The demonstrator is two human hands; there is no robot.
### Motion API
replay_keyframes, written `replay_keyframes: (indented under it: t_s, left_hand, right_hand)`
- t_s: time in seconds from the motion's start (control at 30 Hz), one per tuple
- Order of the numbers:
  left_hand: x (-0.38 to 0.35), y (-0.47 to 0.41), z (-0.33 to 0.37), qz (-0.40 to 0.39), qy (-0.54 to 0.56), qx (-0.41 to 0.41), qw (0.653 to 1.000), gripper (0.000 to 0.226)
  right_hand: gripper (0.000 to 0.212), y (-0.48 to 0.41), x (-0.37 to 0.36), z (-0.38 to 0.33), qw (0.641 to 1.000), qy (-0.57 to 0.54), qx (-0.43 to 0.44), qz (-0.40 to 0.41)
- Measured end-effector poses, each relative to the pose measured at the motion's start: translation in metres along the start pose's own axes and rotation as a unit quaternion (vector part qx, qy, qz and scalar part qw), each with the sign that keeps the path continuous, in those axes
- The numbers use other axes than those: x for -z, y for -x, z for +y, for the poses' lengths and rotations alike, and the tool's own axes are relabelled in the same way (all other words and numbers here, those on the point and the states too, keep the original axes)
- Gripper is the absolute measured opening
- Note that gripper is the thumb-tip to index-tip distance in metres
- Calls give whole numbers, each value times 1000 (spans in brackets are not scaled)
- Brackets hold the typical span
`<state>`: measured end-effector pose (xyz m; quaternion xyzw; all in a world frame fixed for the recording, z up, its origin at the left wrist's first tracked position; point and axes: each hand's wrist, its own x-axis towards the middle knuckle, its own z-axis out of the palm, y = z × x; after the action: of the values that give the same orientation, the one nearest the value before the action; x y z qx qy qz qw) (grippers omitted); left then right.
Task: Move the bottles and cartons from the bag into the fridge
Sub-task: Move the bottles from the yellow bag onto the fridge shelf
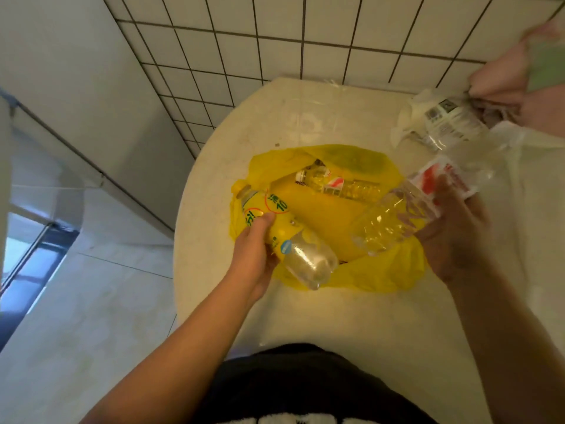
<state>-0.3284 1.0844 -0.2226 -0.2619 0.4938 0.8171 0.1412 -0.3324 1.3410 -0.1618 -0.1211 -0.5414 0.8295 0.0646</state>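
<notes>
The task looks barely begun; no fridge is in view. On the round pale table (305, 316) the yellow plastic bag (382, 270) lies open. The left hand (255, 255), at eight o'clock of the bag, has its fingers curled around a yellow-labelled bottle (284, 231), which sits over the bag's edge. The right hand (452, 237), at three o'clock, wraps a clear red-labelled bottle (397, 218), lifted above the bag. One more red-labelled bottle (342, 185) lies inside at twelve o'clock. Another clear bottle (449, 120) rests on the table at two o'clock. No cartons are visible.
</notes>
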Motion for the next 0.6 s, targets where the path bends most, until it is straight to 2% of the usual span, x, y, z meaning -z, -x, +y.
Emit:
replay_keyframes:
  t_s: [0.1,0.13,0.2,0.23,0.3,0.43,0.6]
  left_hand:
    - [20,24,7,-45,53,63,996,44]
    - [28,31,8,-54,66,87,993,47]
    - [46,42,5,-65,82,109,988,53]
    - [55,49,4,-67,88,114,987,55]
    - [76,63,1,-68,98,129,984,59]
    - [128,99,-3,-67,110,174,976,62]
    - [204,156,-8,-22,96,179,979,59]
  right_hand:
    - [21,26,-10,9,997,-50,-57,1]
    - [26,35,-16,14,994,-66,-88,-6]
    - [70,52,-25,28,984,-59,-168,4]
    - [74,61,-32,34,980,-43,-195,2]
    - [60,79,-46,47,965,-42,-257,-19]
    - [47,127,-86,75,929,-17,-361,-76]
    - [50,196,-147,122,905,52,-409,-105]
